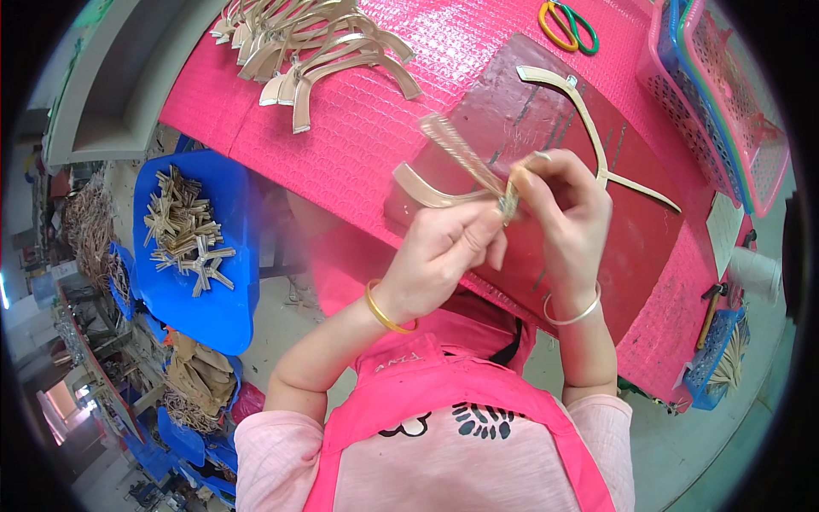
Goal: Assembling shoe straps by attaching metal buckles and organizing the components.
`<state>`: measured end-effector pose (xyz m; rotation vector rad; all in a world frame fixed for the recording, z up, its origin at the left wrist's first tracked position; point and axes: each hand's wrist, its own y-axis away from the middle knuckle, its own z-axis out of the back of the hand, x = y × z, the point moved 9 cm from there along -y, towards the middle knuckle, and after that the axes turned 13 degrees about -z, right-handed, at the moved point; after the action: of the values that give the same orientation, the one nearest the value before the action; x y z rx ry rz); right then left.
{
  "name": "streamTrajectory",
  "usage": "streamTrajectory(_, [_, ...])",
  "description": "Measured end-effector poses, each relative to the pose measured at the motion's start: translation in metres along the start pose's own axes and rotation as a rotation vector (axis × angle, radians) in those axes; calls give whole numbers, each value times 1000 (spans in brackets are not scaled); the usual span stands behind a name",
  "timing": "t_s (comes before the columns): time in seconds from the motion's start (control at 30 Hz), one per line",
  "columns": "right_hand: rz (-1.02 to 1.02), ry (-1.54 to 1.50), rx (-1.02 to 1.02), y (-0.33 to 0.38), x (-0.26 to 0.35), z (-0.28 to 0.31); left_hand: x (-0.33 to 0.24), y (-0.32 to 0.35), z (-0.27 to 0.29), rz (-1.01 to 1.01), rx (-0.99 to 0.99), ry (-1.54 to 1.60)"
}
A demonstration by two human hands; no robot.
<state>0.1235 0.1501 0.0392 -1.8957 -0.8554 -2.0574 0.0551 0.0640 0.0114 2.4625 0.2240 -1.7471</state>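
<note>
Above a dark red board (589, 282), both hands pinch the junction of a beige Y-shaped strap (428, 194), which looks like a sandal strap. One curved arm of it reaches left, and a blurred, ribbed arm (456, 147) points up and away. My left hand (448, 247) grips from the lower left, its thumb and index finger pressed together. Opposite it, my right hand (565, 203) is closed at the same spot, fingertips bent inward. Fingers partly hide the joint. Another Y-shaped strap (589, 119) lies on the board beyond my right hand.
Several similar straps (320, 64) are heaped at the table's far left. Scissors (556, 32) lie at the far edge, near stacked plastic baskets (682, 102). A blue tray (235, 290) of strap bundles stands left of the table. A hammer (708, 320) and small blue basket (704, 367) sit right.
</note>
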Motion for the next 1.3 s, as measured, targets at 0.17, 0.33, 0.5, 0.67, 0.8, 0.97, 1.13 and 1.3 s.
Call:
streamTrajectory(0.17, [285, -26, 92, 8, 10, -10, -11, 3, 35, -49, -282, -198])
streamTrajectory(0.33, [152, -127, 158, 14, -1, -19, -17, 8, 37, -144, -343, -107])
streamTrajectory(0.5, [-3, -224, 175, 6, -13, -24, -16, 13, 39, -119, -312, -267])
streamTrajectory(0.67, [-102, -256, 188, 1, -18, -25, -30, 18, 44, -257, -491, -360])
streamTrajectory(0.8, [-44, -303, 209, -6, -13, -26, -46, 3, 37, -329, -291, -626])
streamTrajectory(0.97, [-143, -374, 222, -15, -30, -30, -21, 1, 51, -57, -329, -392])
streamTrajectory(1.13, [-461, -593, 413, -6, -59, -49, -25, 1, 54, -163, -348, -532])
streamTrajectory(1.3, [-570, -649, 467, 1, -65, -58, -32, -1, 52, -322, -383, -668])
